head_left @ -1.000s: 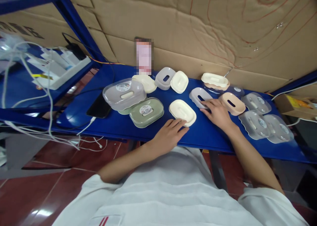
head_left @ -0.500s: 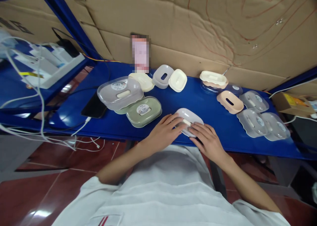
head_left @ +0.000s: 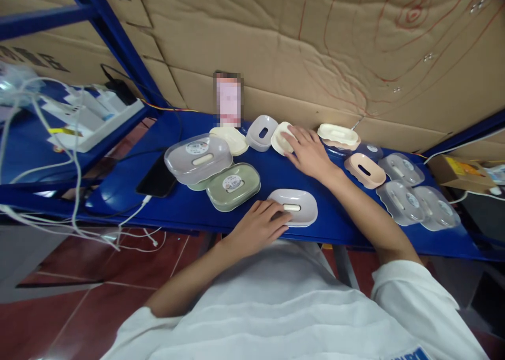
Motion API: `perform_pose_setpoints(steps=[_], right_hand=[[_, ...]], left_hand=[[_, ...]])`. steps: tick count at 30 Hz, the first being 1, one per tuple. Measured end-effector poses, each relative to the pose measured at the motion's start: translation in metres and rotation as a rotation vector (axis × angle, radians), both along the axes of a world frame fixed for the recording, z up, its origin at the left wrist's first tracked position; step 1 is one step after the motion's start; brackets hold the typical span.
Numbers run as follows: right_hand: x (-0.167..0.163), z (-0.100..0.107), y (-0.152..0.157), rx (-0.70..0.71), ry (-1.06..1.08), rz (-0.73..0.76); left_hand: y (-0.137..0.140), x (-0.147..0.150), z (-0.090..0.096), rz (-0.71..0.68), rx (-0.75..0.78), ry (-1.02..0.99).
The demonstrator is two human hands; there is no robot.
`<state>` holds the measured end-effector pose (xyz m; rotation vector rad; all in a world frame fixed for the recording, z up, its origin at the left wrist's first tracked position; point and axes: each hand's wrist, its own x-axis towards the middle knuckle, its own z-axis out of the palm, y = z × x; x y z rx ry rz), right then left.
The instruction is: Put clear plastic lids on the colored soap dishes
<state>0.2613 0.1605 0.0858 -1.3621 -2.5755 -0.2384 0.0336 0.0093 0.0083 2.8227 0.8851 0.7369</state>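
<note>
A lavender oval soap dish with a cream bar in its middle lies near the table's front edge. My left hand is closed over its left end, fingers bent across the rim. Farther back, my right hand reaches a small cream tray; its thumb and fingers are apart over the tray's right side. Touching that tray on the left is a lavender slotted dish. Left of my left hand sits a green soap box with a clear labelled lid, next to a lidded lavender box.
Clear lids overlap at the right, beside a peach slotted dish. A cream tray tops a peach piece behind. A phone with a cable lies left; a blurred-out screen leans on the cardboard.
My right hand has left the lavender soap dish and moved back to the small cream tray. My left hand stays at the dish's left end. The view has shifted slightly.
</note>
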Motion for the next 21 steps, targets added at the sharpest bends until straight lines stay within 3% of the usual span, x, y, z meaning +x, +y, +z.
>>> perform_pose_setpoints(steps=[3, 8, 13, 21], right_hand=[[0.005, -0.006, 0.02, 0.082, -0.057, -0.252], [0.065, -0.036, 0.0, 0.127, -0.037, -0.465], [0.106, -0.057, -0.017, 0.106, -0.002, -0.5], [0.121, -0.058, -0.006, 0.107, 0.068, -0.438]], left_hand=[[0.0, -0.002, 0.0, -0.006, -0.007, -0.01], [0.001, -0.003, -0.001, -0.018, 0.008, -0.04], [0.001, -0.002, 0.0, -0.021, -0.018, -0.052], [0.001, -0.004, 0.0, -0.04, -0.012, -0.035]])
